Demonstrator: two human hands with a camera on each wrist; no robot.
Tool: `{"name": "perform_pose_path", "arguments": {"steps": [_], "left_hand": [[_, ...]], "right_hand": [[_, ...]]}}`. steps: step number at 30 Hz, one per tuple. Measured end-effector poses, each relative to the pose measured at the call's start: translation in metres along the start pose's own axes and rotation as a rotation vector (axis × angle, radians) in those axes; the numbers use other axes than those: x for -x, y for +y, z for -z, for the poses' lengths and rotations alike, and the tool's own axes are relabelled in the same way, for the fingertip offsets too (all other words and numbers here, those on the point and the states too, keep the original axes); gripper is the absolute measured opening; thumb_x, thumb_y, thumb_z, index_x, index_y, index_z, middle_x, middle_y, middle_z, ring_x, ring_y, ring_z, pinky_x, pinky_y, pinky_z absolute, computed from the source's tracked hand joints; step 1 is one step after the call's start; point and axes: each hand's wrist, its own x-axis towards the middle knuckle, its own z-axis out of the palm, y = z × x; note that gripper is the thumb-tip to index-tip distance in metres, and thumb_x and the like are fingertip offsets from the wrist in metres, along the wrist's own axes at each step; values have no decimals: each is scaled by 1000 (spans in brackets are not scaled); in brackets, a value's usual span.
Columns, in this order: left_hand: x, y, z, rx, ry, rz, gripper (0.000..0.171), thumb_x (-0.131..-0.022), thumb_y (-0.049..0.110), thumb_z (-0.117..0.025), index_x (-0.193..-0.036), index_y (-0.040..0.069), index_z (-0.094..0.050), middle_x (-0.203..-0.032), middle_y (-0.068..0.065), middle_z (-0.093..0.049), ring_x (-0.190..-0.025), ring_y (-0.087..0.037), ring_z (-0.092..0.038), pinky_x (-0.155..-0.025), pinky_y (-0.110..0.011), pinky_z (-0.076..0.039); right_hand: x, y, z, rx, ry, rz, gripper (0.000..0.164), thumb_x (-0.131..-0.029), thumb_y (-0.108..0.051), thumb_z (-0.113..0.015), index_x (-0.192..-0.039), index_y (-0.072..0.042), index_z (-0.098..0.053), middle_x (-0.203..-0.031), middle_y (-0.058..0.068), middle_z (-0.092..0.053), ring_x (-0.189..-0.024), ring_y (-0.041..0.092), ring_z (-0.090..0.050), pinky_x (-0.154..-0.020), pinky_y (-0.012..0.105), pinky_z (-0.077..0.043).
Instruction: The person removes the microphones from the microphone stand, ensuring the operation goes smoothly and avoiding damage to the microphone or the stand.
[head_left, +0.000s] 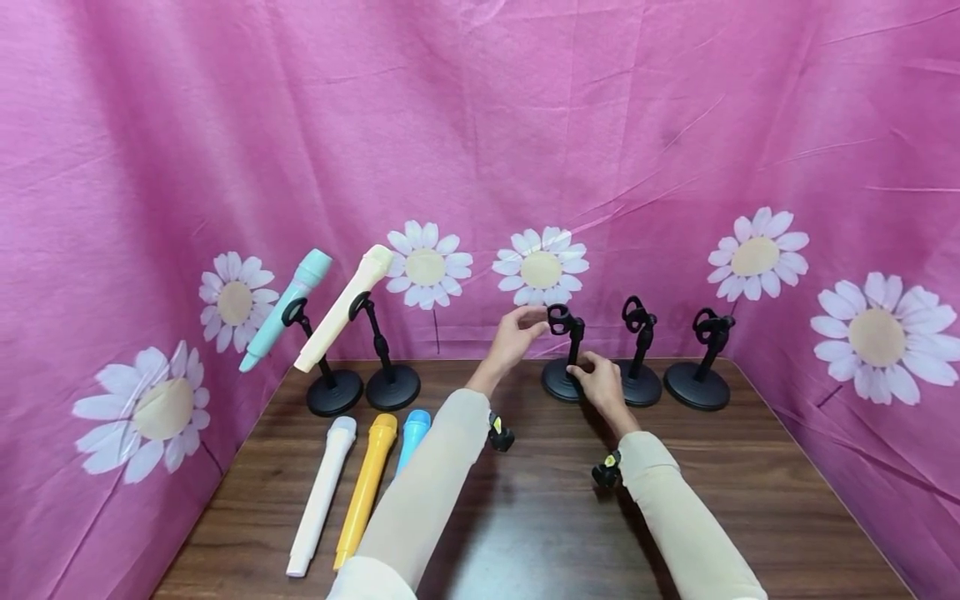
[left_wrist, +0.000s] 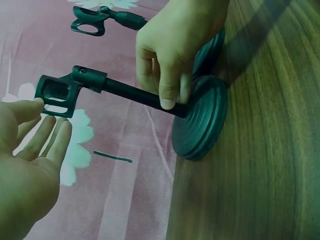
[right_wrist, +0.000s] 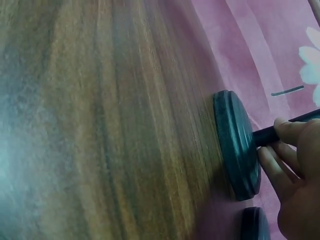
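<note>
In the head view, a black desktop microphone stand (head_left: 574, 342) stands upright at the table's back, between my two hands. My left hand (head_left: 517, 340) pinches the edge of its clip (left_wrist: 56, 95) with thumb and fingertips. Low on the same stand, my right hand (head_left: 602, 383) grips the pole just above the round base (left_wrist: 202, 120), thumb on one side and fingers on the other. The clip holds no microphone. The right wrist view shows the pole (right_wrist: 265, 136) between the right thumb and fingers.
Two more bare stands, one in the middle right (head_left: 640, 350) and one at far right (head_left: 701, 358), stand nearby. On the left, stands hold a mint microphone (head_left: 285, 312) and a cream microphone (head_left: 345, 307). White (head_left: 322, 496), orange (head_left: 366, 492) and blue (head_left: 412, 435) microphones lie in front; the left sleeve partly hides the blue one.
</note>
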Motion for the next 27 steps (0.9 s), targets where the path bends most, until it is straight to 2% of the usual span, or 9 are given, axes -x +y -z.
{"name": "perform_pose_path", "arguments": {"steps": [5,7,9,12,15,19,23,27], "left_hand": [[1,7,11,57,-16,-6,30,-102,1,-68,-131,-6,-69,-129,-28,-71,-111,-28,-73,-102,-41,-61],[3,10,16,74,-21,-10,30,-103,1,-67,-131,-8,-68,-128,-31,-69,-104,-22,-72,-103,-47,-60],[5,12,22,72,-22,-24,29,-103,2,-66,-130,-9,-68,-127,-32,-69,-99,-18,-71,-102,-52,-59],[10,19,33,34,-16,-45,27,-104,5,-67,-127,-9,-69,-119,-32,-72,-94,-19,-73,-99,-58,-59],[17,28,48,-12,-4,-65,25,-105,10,-67,-123,-7,-71,-108,-29,-74,-91,-27,-75,-94,-59,-61],[28,39,71,-60,22,-85,25,-106,14,-67,-119,-6,-72,-96,-24,-75,-86,-32,-75,-85,-53,-64],[41,46,95,-66,51,-95,24,-106,12,-67,-118,-8,-73,-92,-25,-73,-77,-22,-72,-78,-40,-65],[58,54,120,-116,69,-112,21,-106,14,-67,-115,-4,-74,-90,-24,-72,-74,-15,-68,-70,-25,-59]], "right_hand": [[4,-6,0,-23,29,-45,25,-99,-20,-77,-117,-1,-74,-109,20,-80,-107,37,-75,-100,51,-54],[7,-8,-1,-62,55,-74,25,-99,-19,-76,-115,0,-73,-106,20,-80,-99,35,-78,-92,42,-58],[11,-11,-1,-105,83,-97,22,-99,-19,-76,-109,0,-72,-100,21,-79,-89,37,-79,-79,28,-59],[18,-14,-4,-160,99,-99,17,-99,-16,-76,-100,0,-71,-92,21,-77,-75,35,-79,-61,15,-54],[23,-20,-9,-195,77,-69,13,-99,-12,-75,-97,1,-74,-89,20,-78,-69,28,-77,-57,16,-56],[33,-33,-18,-262,12,-10,9,-98,-8,-76,-98,1,-79,-87,22,-78,-66,21,-75,-58,20,-59],[42,-52,-29,-298,-53,33,11,-98,-10,-77,-101,0,-81,-88,22,-78,-66,21,-75,-59,23,-61],[49,-73,-40,-316,-103,82,13,-100,-11,-75,-104,0,-80,-87,22,-78,-68,26,-76,-61,26,-62]]}}
